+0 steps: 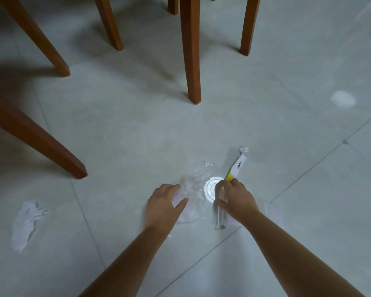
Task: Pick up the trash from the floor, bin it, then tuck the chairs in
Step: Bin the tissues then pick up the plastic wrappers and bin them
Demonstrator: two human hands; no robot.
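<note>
R grip [236, 198] curled, pinching yellow end of sachet [238, 165]; white strip [220, 217] runs under the palm, can't tell if it's held too. L grip [164, 203] open, fingers spread, thumb & fingertips on clear bag [192, 185], hand a bit blurred. Round white lid [211, 188] flat on floor [266, 125] btw the two grips, touching the bag. Small white scrap [208, 164] just beyond bag. Sachet lies on floor, angled away to the right, far end torn. Crumpled white paper [25, 224] on floor well apart, to the left. Wooden chair legs [192, 61] stand further out, across top & left of view.
</note>
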